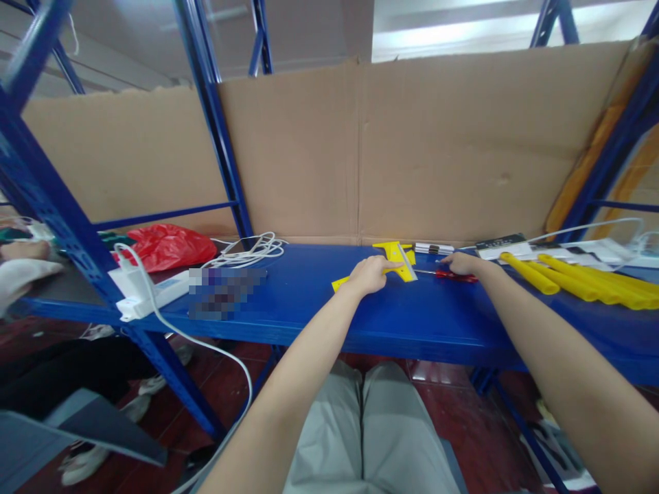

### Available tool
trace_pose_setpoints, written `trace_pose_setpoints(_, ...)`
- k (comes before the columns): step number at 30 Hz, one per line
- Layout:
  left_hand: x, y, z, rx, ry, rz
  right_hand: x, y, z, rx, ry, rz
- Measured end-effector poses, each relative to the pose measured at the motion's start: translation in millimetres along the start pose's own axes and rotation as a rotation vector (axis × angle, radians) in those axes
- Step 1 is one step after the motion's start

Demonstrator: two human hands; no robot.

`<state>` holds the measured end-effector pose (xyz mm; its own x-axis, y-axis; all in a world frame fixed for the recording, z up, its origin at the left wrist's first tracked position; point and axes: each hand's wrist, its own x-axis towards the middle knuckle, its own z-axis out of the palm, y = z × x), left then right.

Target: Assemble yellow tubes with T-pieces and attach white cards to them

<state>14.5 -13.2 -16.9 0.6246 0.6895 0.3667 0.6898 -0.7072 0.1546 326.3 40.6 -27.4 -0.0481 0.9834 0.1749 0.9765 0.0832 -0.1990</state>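
Observation:
My left hand [368, 276] is closed round the handle of a yellow scraper [400, 258], its index finger stretched towards the wide head. A pale blade edge [408, 261] runs along that head, and the handle's end shows beyond the hand on the left. To the right, my right hand [460, 265] is closed on a screwdriver with a red handle [456, 276]; its thin metal shaft points left at the scraper. The fingers partly hide the handle. Just behind lies a black-and-white marker-like stick [434, 249].
Several yellow tubes [581, 278] lie at the right, by papers and a cable. On the left are a red plastic bag [171, 247], coiled white cable [252, 250], a power strip [169, 289] and a blurred patch. Cardboard [437, 144] backs the blue bench [303, 302]. Another person's sleeve [31, 274] shows far left.

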Motion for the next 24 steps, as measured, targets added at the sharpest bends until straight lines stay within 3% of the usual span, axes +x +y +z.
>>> trace_pose_setpoints(3,-1,1,-1,-0.002,0.002,-0.010,5,-5,-1,-0.076,-0.110,0.053)
trace_pose_setpoints(8,-2,3,-2,-0.007,-0.003,-0.017,8,-12,-3,-0.087,-0.141,0.079)
trace_pose_setpoints(16,-2,3,-2,0.048,-0.019,0.005,-15,-40,-8,-0.167,-0.005,0.335)
trace_pose_setpoints(20,-1,1,-1,0.085,-0.003,0.020,-14,-33,-3,-0.128,0.057,0.364)
trace_pose_setpoints(24,0,1,0,0.083,-0.010,0.030,-4,-15,6,-0.084,0.108,0.297)
